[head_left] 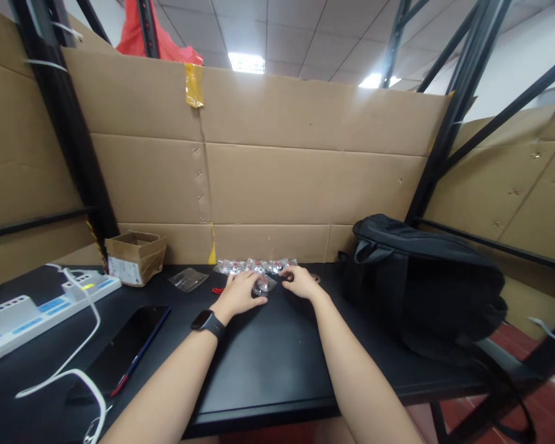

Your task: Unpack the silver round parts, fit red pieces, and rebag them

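Several small clear plastic packets point(258, 266) with silver and red items inside lie in a row near the cardboard at the back of the black table point(268, 357). My left hand point(241, 295), below a wrist with a dark watch point(208, 323), rests at one nearer packet point(263, 284), thumb and fingers apart; whether it grips the packet is unclear. To the right, my right hand point(300, 281) has its fingers curled near the row's right end, and what lies between them is too small to make out. A red item point(217, 290) lies left of my left hand.
An open cardboard box point(136, 256), a flat clear bag point(188, 279), a dark tablet point(124, 348) and a white power strip point(46, 311) with cables are on the left. A black backpack point(425, 283) fills the right side. Cardboard walls point(268, 179) enclose the table.
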A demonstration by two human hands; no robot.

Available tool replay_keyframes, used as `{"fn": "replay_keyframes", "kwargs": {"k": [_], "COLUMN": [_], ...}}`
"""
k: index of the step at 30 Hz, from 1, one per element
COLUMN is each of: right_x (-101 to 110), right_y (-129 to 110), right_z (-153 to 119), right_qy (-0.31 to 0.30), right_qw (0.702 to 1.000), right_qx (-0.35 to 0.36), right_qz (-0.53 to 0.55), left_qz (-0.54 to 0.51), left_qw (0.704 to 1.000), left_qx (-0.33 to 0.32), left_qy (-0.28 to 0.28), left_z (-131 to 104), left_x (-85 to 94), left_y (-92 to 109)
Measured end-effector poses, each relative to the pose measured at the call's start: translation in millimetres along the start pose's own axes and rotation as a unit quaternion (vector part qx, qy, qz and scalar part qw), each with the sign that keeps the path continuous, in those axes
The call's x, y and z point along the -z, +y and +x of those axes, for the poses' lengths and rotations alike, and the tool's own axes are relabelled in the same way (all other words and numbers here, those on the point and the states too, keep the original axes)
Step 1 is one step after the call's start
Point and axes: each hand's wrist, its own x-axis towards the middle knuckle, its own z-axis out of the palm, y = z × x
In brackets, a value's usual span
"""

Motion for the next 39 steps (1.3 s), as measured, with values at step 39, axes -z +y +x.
{"fn": "replay_keyframes", "kwargs": {"k": [39], "right_x": [-3], "right_y": [-28], "right_z": [1], "right_qy": [0.04], "right_qw": [0.978], "right_qx": [0.08], "right_qz": [0.189], "left_qz": [-0.129], "left_qw": [0.977], "left_qx": [0.034], "left_qy": [0.166], "left_z": [8], "left_x": [5.4], "left_y": [11]}}
